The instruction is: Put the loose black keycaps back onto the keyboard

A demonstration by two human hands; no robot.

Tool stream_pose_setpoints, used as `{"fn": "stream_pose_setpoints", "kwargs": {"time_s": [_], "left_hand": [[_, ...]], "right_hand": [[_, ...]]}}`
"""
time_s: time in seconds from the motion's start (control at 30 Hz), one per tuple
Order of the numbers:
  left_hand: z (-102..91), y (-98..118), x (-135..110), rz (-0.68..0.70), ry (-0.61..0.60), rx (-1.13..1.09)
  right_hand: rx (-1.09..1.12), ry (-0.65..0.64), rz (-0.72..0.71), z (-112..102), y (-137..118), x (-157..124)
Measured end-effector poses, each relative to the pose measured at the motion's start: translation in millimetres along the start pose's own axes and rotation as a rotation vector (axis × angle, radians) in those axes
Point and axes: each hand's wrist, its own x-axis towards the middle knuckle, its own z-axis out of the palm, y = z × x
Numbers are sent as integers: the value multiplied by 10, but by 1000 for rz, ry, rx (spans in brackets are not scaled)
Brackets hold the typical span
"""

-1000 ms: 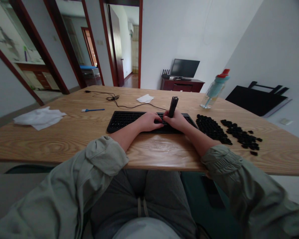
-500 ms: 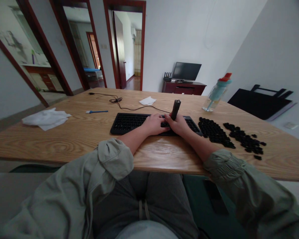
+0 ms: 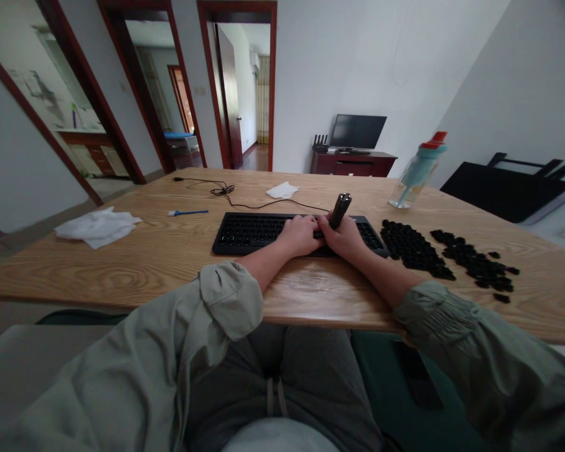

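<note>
Right grip: right hand (image 3: 346,240) wrapped closed around the lower part of a dark cylindrical tool (image 3: 339,210); fingers curled round the shaft, its lower end hidden inside the fist.
Tool axis: long axis near upright, upper end leaning away from the person and slightly to the right; the working tip is hidden, so I cannot tell what it touches.
Left grip: left hand (image 3: 301,234) lies palm-down on the keyboard (image 3: 257,231), fingers bent and pressed at the keys just beside the right fist; it clasps nothing that shows.
Hands: knuckles of the two almost meet over the right-centre stretch of the keyboard.
Keyboard: black, long axis running parallel to the near desk edge, set about mid-desk; left half uncovered, right end pokes out past the right hand.
Cable: black cable (image 3: 245,202) runs from the keyboard's back toward the far left corner, coiled partway.
Keycaps: loose black keycaps (image 3: 445,256) in two heaps to the right of the keyboard, the closer heap just beside its right end, a few strays toward the right edge.
Far side: crumpled tissue (image 3: 283,189) and a water bottle (image 3: 417,169) near the far edge.
Left side: blue brush (image 3: 187,213) and white cloth (image 3: 98,226) well apart from the hands.
Open room: bare desk (image 3: 169,263) left of and in front of the keyboard, up to the near edge.
</note>
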Motion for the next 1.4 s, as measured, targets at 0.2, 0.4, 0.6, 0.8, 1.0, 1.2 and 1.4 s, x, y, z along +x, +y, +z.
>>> {"fn": "stream_pose_setpoints", "kwargs": {"time_s": [0.2, 0.4, 0.6, 0.8, 1.0, 1.2, 1.4], "left_hand": [[2, -10, 18, 22, 1, -50], [-72, -105, 11, 8, 90, -383], [-147, -128, -2, 18, 126, -423], [-224, -85, -21, -48, 99, -147], [-285, -200, 12, -144, 150, -185], [-386, -401, 41, -244, 221, -400], [-408, -417, 42, -239, 274, -541]], "right_hand": [[27, 128, 63, -18, -78, 3], [133, 162, 38, -68, -86, 79], [280, 114, 98, -64, -75, 115], [422, 58, 157, -149, -163, 118], [62, 170, 18, -342, 86, 277], [-451, 97, 71, -431, 253, 320], [-629, -143, 173, -359, 286, 352]]}}
